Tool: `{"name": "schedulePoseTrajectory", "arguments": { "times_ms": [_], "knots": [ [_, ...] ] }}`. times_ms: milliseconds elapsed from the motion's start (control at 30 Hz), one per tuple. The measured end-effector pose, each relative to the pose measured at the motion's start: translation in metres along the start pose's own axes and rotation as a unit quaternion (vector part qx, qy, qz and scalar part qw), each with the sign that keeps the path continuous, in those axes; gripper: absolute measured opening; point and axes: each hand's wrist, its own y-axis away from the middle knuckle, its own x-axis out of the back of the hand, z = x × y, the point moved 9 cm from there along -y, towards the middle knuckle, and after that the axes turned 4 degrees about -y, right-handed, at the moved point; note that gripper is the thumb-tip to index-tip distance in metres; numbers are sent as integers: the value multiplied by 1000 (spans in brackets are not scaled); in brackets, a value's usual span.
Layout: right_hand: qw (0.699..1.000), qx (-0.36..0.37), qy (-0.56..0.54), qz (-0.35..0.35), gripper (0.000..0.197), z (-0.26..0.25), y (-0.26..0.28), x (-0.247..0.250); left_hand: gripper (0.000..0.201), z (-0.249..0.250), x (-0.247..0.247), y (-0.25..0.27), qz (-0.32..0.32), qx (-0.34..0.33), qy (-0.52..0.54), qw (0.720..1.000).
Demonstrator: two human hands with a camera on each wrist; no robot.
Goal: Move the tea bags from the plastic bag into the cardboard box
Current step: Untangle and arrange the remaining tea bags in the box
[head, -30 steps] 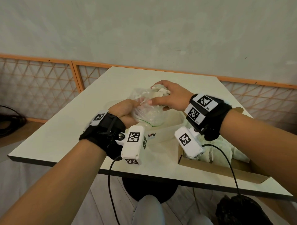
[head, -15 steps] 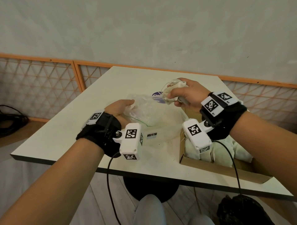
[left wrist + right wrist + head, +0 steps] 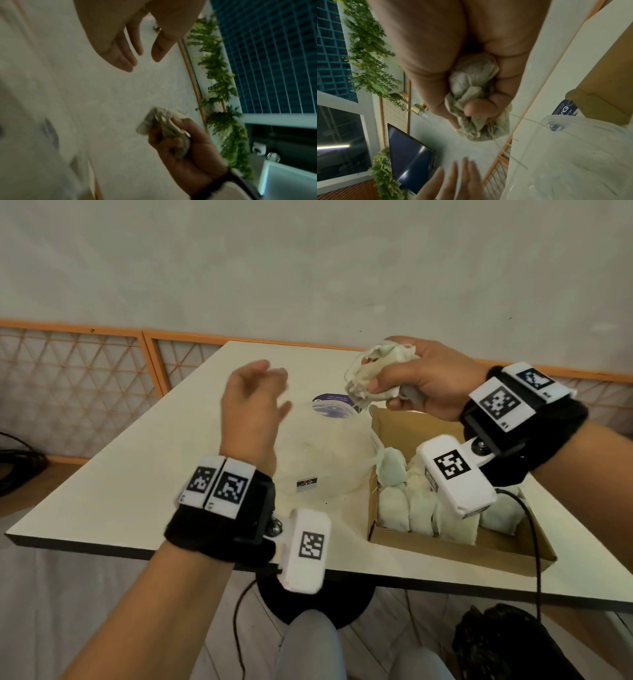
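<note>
The hands are raised above the table (image 3: 102,481): the right hand (image 3: 424,385) is closed round a crumpled bunch of tea bags (image 3: 373,374), while the left hand (image 3: 250,409) hangs free over the plastic bag (image 3: 329,460) with its fingers loosely spread and holding nothing. The tea bags in the grip are pale greenish-white paper pouches, squashed together into one wrinkled wad; thin strings trail from it in the right wrist view. The thumb and curled fingers press the wad from both sides, and most of it sticks out past the fingers toward the left hand, so its long axis runs roughly from the right palm out to the left and slightly up. This bunch is held in the air near the far left corner of the cardboard box (image 3: 459,549). The plastic bag is clear and crinkled, lying slack on the table just beside the left wall of the box, its mouth edge at that wall. Inside the box, more tea bags of the same pale colour stand packed side by side in rows along the near wall, partly hidden by the right wrist camera.
</note>
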Motion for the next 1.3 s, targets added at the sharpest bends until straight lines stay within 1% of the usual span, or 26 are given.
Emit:
{"name": "schedulePoseTrajectory", "arguments": {
  "times_ms": [67,100,167,233,267,333,367,400,433,467,500,533,567,600,633,667,700,767,800,867,967,1033,1100,1167,1233,1300],
  "knots": [
    [999,-3,14,-35,31,-1,10,-8,2,-26,-32,17,-77,88,69,991],
    [998,-4,23,-53,31,1,15,-13,10,-40,-50,27,-121,141,94,978],
    [996,3,28,-79,32,6,26,-20,29,-63,-84,48,-213,227,146,939],
    [995,12,36,-93,32,12,34,-23,39,-77,-107,65,-267,271,197,904],
    [993,22,76,-89,36,15,39,-21,40,-81,-116,71,-280,280,222,891],
    [977,42,194,-78,47,22,48,-14,40,-88,-130,81,-300,294,257,870],
    [964,47,250,-71,52,27,54,-9,42,-93,-136,86,-301,310,273,860],
    [945,53,316,-58,55,30,61,-4,44,-97,-141,90,-299,324,290,850],
    [915,66,395,-37,55,33,67,2,48,-101,-144,93,-293,331,297,846],
    [878,78,471,-15,56,36,73,8,51,-107,-146,95,-291,333,295,847],
    [847,79,526,5,56,42,78,15,55,-112,-148,98,-296,334,286,848],
    [826,68,560,19,59,48,81,23,55,-118,-150,102,-305,336,268,850],
    [814,54,578,31,67,57,83,30,53,-124,-152,105,-313,340,250,851],
    [810,50,583,40,77,64,85,36,47,-129,-154,109,-319,343,237,851],
    [817,54,571,50,85,69,87,42,41,-135,-155,111,-317,345,222,855],
    [836,60,542,63,88,73,89,47,35,-141,-155,111,-308,349,210,860],
    [862,68,496,80,86,76,92,53,32,-146,-155,110,-301,354,199,863],
    [911,87,383,122,75,80,101,64,30,-153,-153,105,-286,353,174,874],
    [927,95,331,145,68,81,104,70,29,-154,-151,102,-277,345,155,883],
    [943,113,251,184,53,83,113,76,32,-157,-149,96,-278,316,116,900],
    [947,123,210,209,39,88,117,78,37,-153,-151,94,-297,256,68,918],
    [954,120,155,228,27,95,115,84,42,-150,-155,96,-321,234,56,916],
    [956,112,56,264,15,103,115,93,45,-148,-157,96,-337,222,56,913],
    [947,88,-68,300,3,114,118,103,42,-147,-158,98,-359,228,81,901],
    [930,77,-199,300,16,124,119,105,47,-148,-159,101,-374,239,101,891],
    [912,75,-279,290,20,128,119,106,54,-151,-159,99,-370,238,100,892]
  ]
}}
